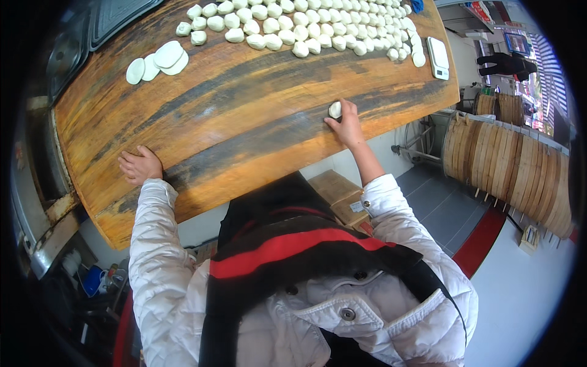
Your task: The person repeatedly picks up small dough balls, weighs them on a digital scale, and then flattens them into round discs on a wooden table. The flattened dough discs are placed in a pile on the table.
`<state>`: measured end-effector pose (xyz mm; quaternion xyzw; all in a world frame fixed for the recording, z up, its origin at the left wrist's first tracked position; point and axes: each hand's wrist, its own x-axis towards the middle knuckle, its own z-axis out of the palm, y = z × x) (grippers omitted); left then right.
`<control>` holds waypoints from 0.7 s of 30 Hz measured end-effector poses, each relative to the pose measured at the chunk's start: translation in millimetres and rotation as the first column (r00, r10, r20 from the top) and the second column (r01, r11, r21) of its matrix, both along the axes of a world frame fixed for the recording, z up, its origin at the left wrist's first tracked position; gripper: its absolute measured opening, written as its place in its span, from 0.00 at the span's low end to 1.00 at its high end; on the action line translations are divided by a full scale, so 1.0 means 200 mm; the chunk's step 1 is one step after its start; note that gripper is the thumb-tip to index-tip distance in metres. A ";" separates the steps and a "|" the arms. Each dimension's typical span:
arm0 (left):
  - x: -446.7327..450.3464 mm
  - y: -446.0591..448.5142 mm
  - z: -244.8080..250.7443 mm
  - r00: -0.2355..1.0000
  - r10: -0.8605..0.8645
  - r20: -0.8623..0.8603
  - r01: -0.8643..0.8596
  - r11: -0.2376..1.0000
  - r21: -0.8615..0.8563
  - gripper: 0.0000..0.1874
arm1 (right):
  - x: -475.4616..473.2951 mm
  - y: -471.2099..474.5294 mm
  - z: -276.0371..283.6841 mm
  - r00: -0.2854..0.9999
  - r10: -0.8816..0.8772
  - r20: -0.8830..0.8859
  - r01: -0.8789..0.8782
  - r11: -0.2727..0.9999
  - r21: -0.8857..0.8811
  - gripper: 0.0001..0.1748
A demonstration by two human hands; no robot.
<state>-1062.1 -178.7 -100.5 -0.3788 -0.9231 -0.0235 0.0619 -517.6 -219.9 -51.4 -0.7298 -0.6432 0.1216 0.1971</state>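
On the wooden work table (247, 124), my right hand (346, 124) has its thumb and fingers around a small ball of dough (335, 110) near the front edge. My left hand (141, 166) lies on the wood at the left, fingers slightly apart, with nothing seen in it. Several flattened dough rounds (168, 54) overlap at the upper left. Beyond my right hand, many dough balls (300, 49) stand in rows at the back, with more flat rounds (418, 58) at their right end.
A white digital kitchen scale (438, 52) sits by the table's right edge. Dark metal trays (114, 18) lie at the upper left. Stacked bamboo steamers (504, 160) stand at the right, and a cardboard box (335, 188) is below the table. A person (506, 64) is in the distance.
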 end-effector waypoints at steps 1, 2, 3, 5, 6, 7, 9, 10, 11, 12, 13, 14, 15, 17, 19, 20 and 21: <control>0.00 0.00 0.00 1.000 0.002 -0.004 -0.002 1.000 0.000 0.34 | 0.00 0.00 0.00 0.998 -0.050 -0.047 0.048 0.997 -0.053 0.31; -0.01 0.00 0.00 1.000 0.000 -0.009 0.000 1.000 -0.007 0.34 | 0.00 -0.01 0.00 0.990 -0.104 -0.092 0.094 0.990 -0.107 0.31; -0.01 0.00 0.00 1.000 0.009 0.001 -0.009 1.000 -0.009 0.34 | 0.00 -0.02 0.00 0.981 -0.125 -0.150 0.108 0.987 -0.121 0.30; -0.01 0.00 0.00 0.999 0.006 -0.033 -0.007 0.999 -0.032 0.33 | 0.04 -0.06 0.02 0.964 -0.259 -0.063 0.250 0.959 -0.131 0.28; -0.01 0.01 0.00 1.000 0.003 -0.024 -0.004 1.000 -0.019 0.33 | 0.07 -0.10 0.03 0.952 -0.307 -0.022 0.302 0.946 -0.114 0.28; -0.01 0.00 -0.01 1.000 -0.006 0.000 0.006 1.000 0.001 0.33 | 0.10 -0.13 0.04 0.930 -0.367 0.029 0.368 0.925 -0.091 0.27; -0.01 0.00 -0.01 1.000 -0.024 -0.020 0.024 1.000 0.014 0.34 | 0.14 -0.20 0.07 0.936 -0.338 0.095 0.351 0.917 -0.188 0.27; -0.01 0.00 -0.02 0.999 -0.032 -0.020 0.032 0.999 0.027 0.34 | 0.17 -0.22 0.08 0.950 -0.279 0.142 0.302 0.935 -0.185 0.28; -0.02 -0.01 -0.02 0.999 -0.036 -0.005 0.036 0.998 0.049 0.34 | 0.18 -0.22 0.08 0.961 -0.212 0.181 0.253 0.934 -0.253 0.29; -0.02 -0.01 -0.02 1.000 -0.031 -0.004 0.031 0.998 0.046 0.34 | 0.21 -0.19 0.09 0.935 -0.131 0.329 0.240 0.917 -0.318 0.31; -0.02 -0.01 -0.02 0.999 -0.044 -0.027 0.046 0.997 0.056 0.34 | 0.21 -0.16 0.08 0.938 -0.181 0.295 0.235 0.959 -0.160 0.32; -0.02 -0.01 -0.02 1.000 -0.020 0.003 0.020 0.999 0.046 0.34 | 0.22 -0.10 0.06 0.935 -0.225 0.274 0.253 0.965 -0.073 0.33; -0.02 -0.01 -0.02 1.000 -0.018 0.008 0.018 0.999 0.043 0.34 | 0.23 -0.05 0.04 0.930 -0.269 0.250 0.276 0.961 0.007 0.34; -0.02 0.00 -0.02 1.000 -0.020 0.016 0.020 0.999 0.027 0.34 | 0.19 0.02 -0.03 0.923 -0.253 0.289 0.288 0.954 -0.085 0.35; -0.02 0.00 -0.01 1.000 -0.013 -0.022 0.013 1.000 -0.003 0.35 | 0.12 0.02 -0.10 0.918 -0.146 0.370 0.223 0.959 -0.175 0.36; -0.02 0.00 -0.01 1.000 -0.014 0.014 0.014 1.000 0.026 0.35 | 0.10 0.02 -0.12 0.908 -0.203 0.366 0.289 0.937 -0.197 0.35; -0.02 0.01 -0.01 1.000 -0.012 0.019 0.011 0.999 0.031 0.35 | 0.10 0.03 -0.15 0.904 -0.213 0.371 0.270 0.957 -0.108 0.35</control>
